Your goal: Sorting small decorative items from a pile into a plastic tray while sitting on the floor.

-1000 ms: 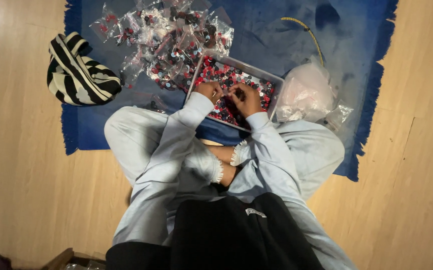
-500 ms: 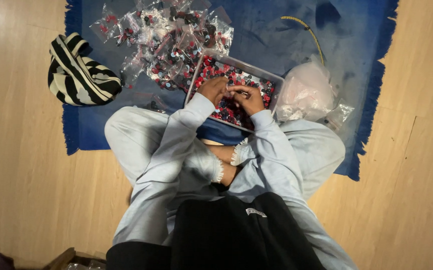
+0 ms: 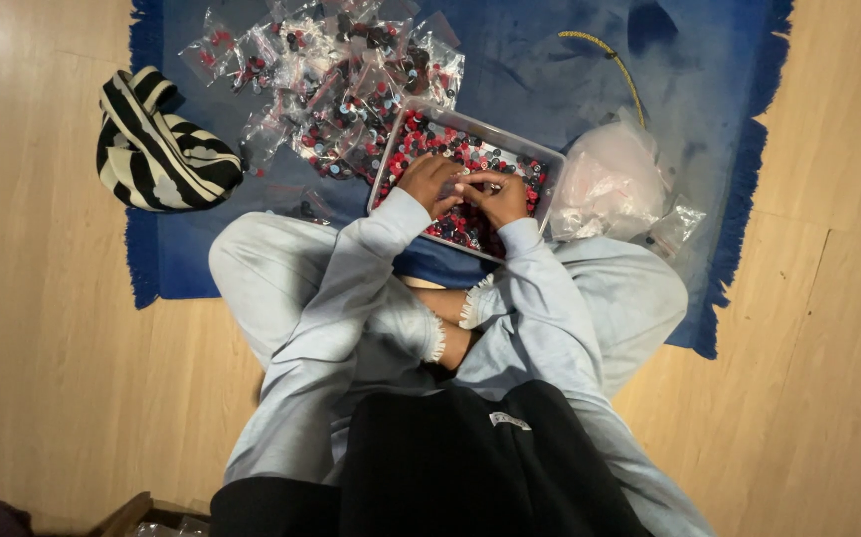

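I sit cross-legged on a blue rug (image 3: 550,60). In front of my knees stands a clear plastic tray (image 3: 548,159) full of small red, black and blue round pieces. My left hand (image 3: 429,184) and my right hand (image 3: 498,197) meet over the tray's middle, fingers bent and touching each other. Something small and clear seems pinched between them, but it is too small to tell. A heap of small clear bags (image 3: 336,75) filled with the same pieces lies just beyond the tray, to its left.
A black-and-white striped cloth (image 3: 162,144) lies at the rug's left edge. A bundle of empty clear bags (image 3: 609,184) rests right of the tray. A thin yellow cord (image 3: 614,65) curves on the rug behind it. Wooden floor (image 3: 43,348) surrounds the rug.
Both hands stay over the tray with only slight finger movement; they sit a little closer together now. Nothing else has moved.
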